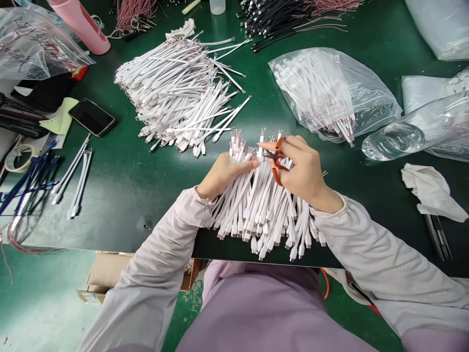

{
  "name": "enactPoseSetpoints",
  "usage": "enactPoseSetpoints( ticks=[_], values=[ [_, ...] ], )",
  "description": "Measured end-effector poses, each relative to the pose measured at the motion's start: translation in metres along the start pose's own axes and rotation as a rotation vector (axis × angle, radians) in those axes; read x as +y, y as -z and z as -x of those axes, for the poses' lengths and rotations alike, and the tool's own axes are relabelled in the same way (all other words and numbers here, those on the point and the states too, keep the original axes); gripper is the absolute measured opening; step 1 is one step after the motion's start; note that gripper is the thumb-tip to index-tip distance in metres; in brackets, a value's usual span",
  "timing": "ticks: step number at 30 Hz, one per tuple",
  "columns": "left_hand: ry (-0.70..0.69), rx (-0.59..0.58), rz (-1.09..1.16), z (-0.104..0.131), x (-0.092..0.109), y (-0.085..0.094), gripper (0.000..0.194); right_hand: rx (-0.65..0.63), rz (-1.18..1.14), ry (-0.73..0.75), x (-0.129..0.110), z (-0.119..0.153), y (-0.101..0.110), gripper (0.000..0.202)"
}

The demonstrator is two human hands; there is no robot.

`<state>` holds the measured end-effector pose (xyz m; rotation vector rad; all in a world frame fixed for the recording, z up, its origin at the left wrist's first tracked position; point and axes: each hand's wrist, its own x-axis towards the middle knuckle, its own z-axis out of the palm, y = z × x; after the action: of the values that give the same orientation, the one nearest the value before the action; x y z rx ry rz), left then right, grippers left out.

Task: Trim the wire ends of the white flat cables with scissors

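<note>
A heap of white cables (256, 210) with connector ends toward me lies at the front edge of the green table. My left hand (224, 173) is at the heap's upper left, thumb and fingers closed on a white cable (262, 146) whose thin reddish wires point away from me. In my right hand (302, 166) are small scissors (279, 161) with orange handles, fingers through the loops. Their blades point left, close beside the cable and my left thumb. Whether the blades touch the cable cannot be made out.
Beyond lie a bigger pile of white cables (176, 93) and a plastic bag of cables (318, 93). At left are a phone (92, 117), tape roll (20, 158) and blue cables (31, 181). A clear bottle (414, 134) and crumpled cloth (434, 190) lie right.
</note>
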<state>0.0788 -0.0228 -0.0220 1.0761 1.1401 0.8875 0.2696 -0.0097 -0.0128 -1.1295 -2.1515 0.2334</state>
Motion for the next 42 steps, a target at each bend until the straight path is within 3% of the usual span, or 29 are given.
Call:
enactPoseSetpoints(
  ticks=[4,9,14,17,22,27,31,33,38,42],
  values=[
    [-0.031,0.032,-0.015,0.0,-0.001,-0.001,0.028,-0.019,0.079,-0.076,0.005,0.0,-0.002,0.022],
    [-0.01,0.053,0.009,0.0,0.001,-0.003,0.028,-0.051,-0.128,-0.055,0.003,0.003,0.0,0.019],
    [0.058,0.055,0.152,0.001,0.006,-0.004,0.025,-0.005,-0.113,-0.065,-0.001,0.005,-0.001,0.019],
    [0.052,0.022,0.189,0.002,0.007,-0.005,0.024,0.034,-0.212,-0.174,-0.001,0.002,-0.005,0.013],
    [0.048,-0.066,0.209,0.0,0.004,-0.007,0.026,-0.044,-0.412,-0.378,0.002,-0.006,-0.011,0.026],
    [0.145,-0.057,0.298,-0.001,0.006,-0.002,0.019,-0.029,-0.097,-0.311,0.02,-0.007,-0.001,0.037],
    [0.194,-0.102,0.344,0.001,0.013,0.003,0.019,0.105,0.105,-0.207,0.026,-0.004,0.008,0.038],
    [0.194,-0.076,0.354,0.001,0.014,0.002,0.02,0.095,0.016,-0.185,0.019,-0.003,0.006,0.039],
    [0.165,0.013,0.376,-0.001,0.008,-0.005,0.01,-0.112,-0.302,-0.194,-0.011,-0.002,-0.013,0.044],
    [0.18,0.062,0.394,0.0,0.012,-0.005,0.014,-0.109,-0.388,-0.255,-0.011,-0.006,-0.008,0.031]
  ],
)
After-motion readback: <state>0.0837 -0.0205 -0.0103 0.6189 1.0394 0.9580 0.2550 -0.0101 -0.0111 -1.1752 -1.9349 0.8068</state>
